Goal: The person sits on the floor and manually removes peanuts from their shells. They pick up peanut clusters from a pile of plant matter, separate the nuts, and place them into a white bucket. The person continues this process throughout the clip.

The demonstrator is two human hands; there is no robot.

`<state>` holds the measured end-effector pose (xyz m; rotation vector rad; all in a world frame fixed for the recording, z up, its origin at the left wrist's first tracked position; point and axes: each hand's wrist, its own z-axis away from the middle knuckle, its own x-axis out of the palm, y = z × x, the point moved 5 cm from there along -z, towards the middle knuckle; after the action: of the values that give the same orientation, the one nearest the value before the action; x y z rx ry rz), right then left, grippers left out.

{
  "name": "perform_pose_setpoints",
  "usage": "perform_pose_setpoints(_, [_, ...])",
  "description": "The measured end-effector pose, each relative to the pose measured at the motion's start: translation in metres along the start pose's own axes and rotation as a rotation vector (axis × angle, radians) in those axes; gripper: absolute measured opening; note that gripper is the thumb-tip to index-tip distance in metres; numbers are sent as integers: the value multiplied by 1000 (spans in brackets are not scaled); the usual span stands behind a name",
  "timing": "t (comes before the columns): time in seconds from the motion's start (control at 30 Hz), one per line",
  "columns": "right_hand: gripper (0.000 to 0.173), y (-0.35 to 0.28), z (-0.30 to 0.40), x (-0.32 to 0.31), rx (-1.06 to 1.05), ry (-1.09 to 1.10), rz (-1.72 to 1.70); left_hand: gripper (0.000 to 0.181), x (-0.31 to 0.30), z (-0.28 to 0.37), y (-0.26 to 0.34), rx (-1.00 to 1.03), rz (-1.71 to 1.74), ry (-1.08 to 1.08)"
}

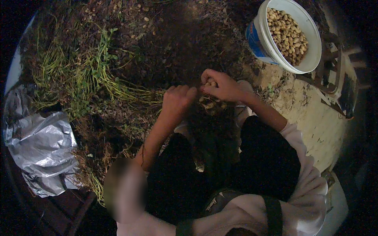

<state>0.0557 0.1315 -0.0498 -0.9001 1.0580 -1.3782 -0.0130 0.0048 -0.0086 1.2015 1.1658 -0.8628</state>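
My left hand (179, 101) is closed around the lower stems of a bundle of green peanut plants (103, 76), whose leafy tops spread to the left. Just right of it, my right hand (220, 85) curls around several peanut pods (211, 83) near the root end. More pods on roots (209, 104) hang below my right hand, in shadow. The fingertips of both hands nearly meet. At the upper right, a white plastic bucket (313, 44) with a blue outer side is partly filled with unshelled peanuts (286, 37).
Soil and plant litter (183, 44) cover the ground ahead, with scattered pods (146, 19) at the upper left. Crumpled silver sheeting (47, 144) lies at the left, beside dry roots (94, 147). A slatted frame (330, 65) stands right of the bucket.
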Motion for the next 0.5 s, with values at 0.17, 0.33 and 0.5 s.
perform_pose_setpoints(0.17, [18,5,-5,-8,73,-200,-120,14,-7,-10,2,31,120,-42])
perform_pose_setpoints(0.33, [21,-17,-10,-35,-3,163,21,21,-19,-32,-3,2,169,-137])
perform_pose_setpoints(0.5, [21,-55,-4,-90,-377,651,785,34,-36,-52,-6,59,217,-227])
